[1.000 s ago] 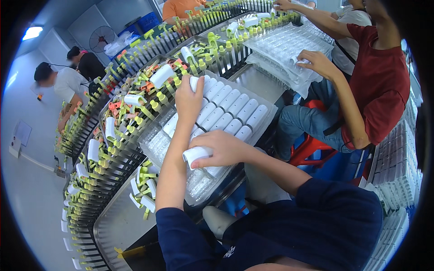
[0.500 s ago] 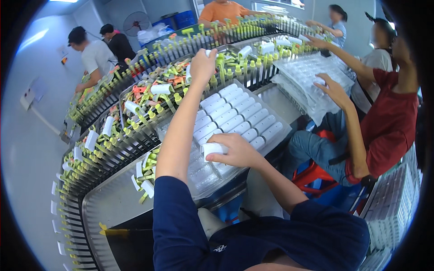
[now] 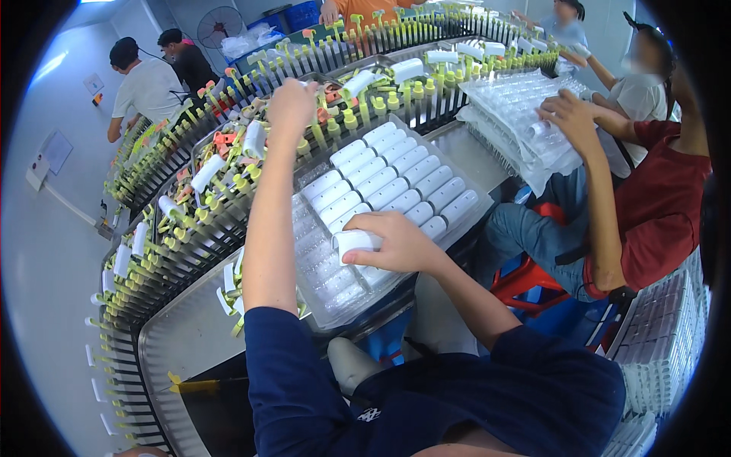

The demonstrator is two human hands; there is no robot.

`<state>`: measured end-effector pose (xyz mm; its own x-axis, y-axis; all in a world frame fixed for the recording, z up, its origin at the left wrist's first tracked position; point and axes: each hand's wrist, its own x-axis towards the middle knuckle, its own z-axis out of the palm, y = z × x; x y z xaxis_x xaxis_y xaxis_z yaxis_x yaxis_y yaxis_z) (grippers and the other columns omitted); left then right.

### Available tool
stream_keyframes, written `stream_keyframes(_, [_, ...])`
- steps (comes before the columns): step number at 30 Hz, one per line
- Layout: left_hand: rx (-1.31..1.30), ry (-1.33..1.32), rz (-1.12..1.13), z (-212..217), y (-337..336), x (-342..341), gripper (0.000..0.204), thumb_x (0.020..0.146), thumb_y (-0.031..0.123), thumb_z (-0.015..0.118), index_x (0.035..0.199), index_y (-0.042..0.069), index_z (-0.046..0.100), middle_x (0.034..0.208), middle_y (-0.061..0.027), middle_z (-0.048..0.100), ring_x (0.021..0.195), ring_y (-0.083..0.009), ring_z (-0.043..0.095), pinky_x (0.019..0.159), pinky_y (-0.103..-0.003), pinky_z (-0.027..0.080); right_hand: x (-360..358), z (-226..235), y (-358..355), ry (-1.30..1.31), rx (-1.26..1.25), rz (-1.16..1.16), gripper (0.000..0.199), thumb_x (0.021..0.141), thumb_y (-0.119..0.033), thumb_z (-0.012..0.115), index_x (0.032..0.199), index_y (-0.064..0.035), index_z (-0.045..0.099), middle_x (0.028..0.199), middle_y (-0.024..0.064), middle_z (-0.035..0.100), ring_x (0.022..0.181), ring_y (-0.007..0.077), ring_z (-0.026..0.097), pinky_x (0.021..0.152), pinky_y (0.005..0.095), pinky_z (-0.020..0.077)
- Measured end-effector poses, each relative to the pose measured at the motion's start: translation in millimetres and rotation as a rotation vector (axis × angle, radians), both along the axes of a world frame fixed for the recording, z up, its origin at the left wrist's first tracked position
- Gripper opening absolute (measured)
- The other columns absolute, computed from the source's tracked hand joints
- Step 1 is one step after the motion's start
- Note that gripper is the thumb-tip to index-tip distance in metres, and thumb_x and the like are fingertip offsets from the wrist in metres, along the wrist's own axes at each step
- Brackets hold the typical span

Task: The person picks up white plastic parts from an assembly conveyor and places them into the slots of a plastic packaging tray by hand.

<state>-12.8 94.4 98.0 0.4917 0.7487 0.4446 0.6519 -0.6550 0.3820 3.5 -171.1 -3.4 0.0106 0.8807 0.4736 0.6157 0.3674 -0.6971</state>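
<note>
My right hand (image 3: 400, 242) is closed around a white curved plastic shell (image 3: 356, 242), held just over a clear plastic blister tray (image 3: 327, 286). Rows of white rounded shells (image 3: 377, 183) fill the tray's far part; its near left part shows bare pockets. My left hand (image 3: 292, 110) reaches out over a line of yellow-green pegs (image 3: 350, 119) on black holders. Its fingers are bent and partly hidden behind the hand, so whether they grip something does not show. White shells sit on pegs nearby, one of them (image 3: 255, 139) just left of my left wrist.
Loose yellow-green parts and white pieces (image 3: 230, 280) lie on the metal table beside my left forearm. To the right, a co-worker's hand (image 3: 571, 122) touches stacked clear trays (image 3: 510, 126). A red stool (image 3: 525, 286) stands under that person. Filled trays (image 3: 655, 343) are piled at lower right.
My left hand has moved left, and the white piece seen at its fingertips is no longer visible. The peg line's shells have shifted left. My right hand still holds its shell. The co-worker's hand has moved.
</note>
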Motion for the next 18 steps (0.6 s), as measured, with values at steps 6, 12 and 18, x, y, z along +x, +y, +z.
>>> stream_keyframes(6, [0.026,0.29,-0.059,-12.2,63.9,-32.4,0.058,0.087,0.05,0.062,0.107,-0.004,0.064,0.108,-0.0272,0.066,0.102,-0.0413,0.064,0.09,-0.047,0.05,-3.6,5.1,2.8,-0.003,-0.05,0.032,0.044,0.08,-0.038,0.075,0.099,-0.0004,0.065,0.09,0.0177,0.067,0.084,0.0352,0.065,0.075,0.0377,0.0504])
stream_keyframes(12, [0.394,0.347,0.193,-35.1,27.3,-54.7,0.04,0.083,0.039,0.066,0.105,0.006,0.064,0.097,-0.0152,0.07,0.087,-0.0323,0.07,0.073,-0.045,0.054,-1.2,-4.6,-0.7,-0.005,0.099,-0.003,0.049,0.082,-0.047,0.07,0.098,-0.001,0.065,0.084,0.0178,0.066,0.079,0.0358,0.065,0.071,0.0392,0.0502])
stream_keyframes(18, [0.403,0.456,0.177,-33.3,41.5,-112.6,0.05,0.081,0.047,0.068,0.114,0.01,0.061,0.097,-0.0154,0.071,0.088,-0.0324,0.07,0.072,-0.045,0.055,-5.9,-1.8,2.3,-0.004,0.043,0.006,0.049,0.082,-0.047,0.071,0.099,-0.0015,0.066,0.085,0.0186,0.066,0.081,0.0366,0.065,0.073,0.0393,0.0502])
